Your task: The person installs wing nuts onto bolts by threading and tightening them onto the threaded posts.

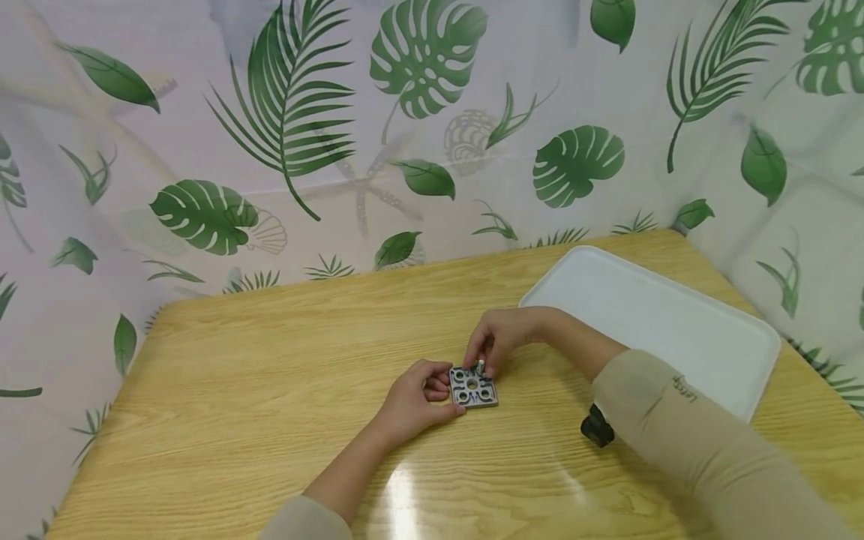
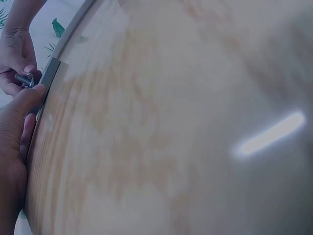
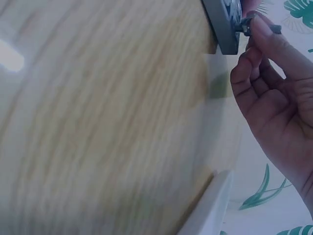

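Observation:
A square grey metal plate (image 1: 464, 377) with a round central hole and holes near its corners lies flat on the wooden table. My left hand (image 1: 415, 397) grips its left side, thumb at the near edge and fingers at the far left corner. At the far right corner, my right hand (image 1: 502, 336) pinches a small bolt-like metal piece (image 1: 481, 367) that stands up from the plate. In the right wrist view this piece (image 3: 277, 29) sticks out past the thumb, its other end right at the plate's face (image 3: 225, 29). Fingers partly hide it.
A white tray (image 1: 628, 289) rests at the table's back right, partly behind the right forearm. A black object (image 1: 597, 427) shows under the right sleeve. The wooden tabletop (image 1: 270, 390) meets a leaf-patterned cloth (image 1: 337, 187) at the back and sides.

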Demonstrator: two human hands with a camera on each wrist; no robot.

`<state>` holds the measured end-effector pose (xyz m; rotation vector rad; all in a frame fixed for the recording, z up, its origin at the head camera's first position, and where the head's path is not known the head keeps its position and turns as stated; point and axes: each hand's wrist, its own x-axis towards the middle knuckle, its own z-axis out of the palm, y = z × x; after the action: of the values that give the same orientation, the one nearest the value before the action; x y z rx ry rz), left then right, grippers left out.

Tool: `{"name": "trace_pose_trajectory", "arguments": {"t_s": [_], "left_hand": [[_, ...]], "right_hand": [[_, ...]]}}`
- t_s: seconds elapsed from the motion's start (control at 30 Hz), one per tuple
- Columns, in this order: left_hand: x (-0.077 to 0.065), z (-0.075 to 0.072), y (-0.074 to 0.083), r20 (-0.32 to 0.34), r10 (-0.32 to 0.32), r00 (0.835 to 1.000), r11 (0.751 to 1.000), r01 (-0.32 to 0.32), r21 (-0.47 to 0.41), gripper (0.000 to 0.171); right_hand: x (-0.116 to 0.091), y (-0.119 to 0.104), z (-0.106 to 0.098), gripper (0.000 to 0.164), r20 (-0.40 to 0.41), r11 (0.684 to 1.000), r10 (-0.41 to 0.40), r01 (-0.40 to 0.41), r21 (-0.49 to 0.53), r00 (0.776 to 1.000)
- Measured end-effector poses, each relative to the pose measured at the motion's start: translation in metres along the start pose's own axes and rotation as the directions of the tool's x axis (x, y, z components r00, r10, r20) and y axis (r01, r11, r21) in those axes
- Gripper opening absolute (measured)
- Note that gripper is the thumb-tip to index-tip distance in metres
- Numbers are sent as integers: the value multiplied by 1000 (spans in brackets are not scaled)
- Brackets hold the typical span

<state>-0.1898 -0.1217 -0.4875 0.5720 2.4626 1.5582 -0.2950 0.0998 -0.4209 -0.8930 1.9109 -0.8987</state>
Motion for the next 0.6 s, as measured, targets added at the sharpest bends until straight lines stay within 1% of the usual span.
{"name": "trace_pose_trajectory", "arguments": {"t_s": [0.17,0.4,0.5,0.57,0.6], "left_hand": [[0,1,1,4,-14,1000,1000,14,10,61],[2,2,1,-1,-15,1000,1000,15,16,63],[2,2,1,-6,-12,1000,1000,12,8,63],[1,2,1,-12,-11,1000,1000,11,5,62],[1,2,1,-17,-14,1000,1000,14,4,62]], "right_hand": [[0,9,5,23,-77,1000,24,-23,21,997],[-7,22,10,19,-158,999,-26,31,28,987],[-11,26,16,17,-226,999,-11,23,48,974],[-13,28,23,17,-288,995,26,1,95,957],[-14,28,29,16,-325,992,46,-5,125,944]]}}
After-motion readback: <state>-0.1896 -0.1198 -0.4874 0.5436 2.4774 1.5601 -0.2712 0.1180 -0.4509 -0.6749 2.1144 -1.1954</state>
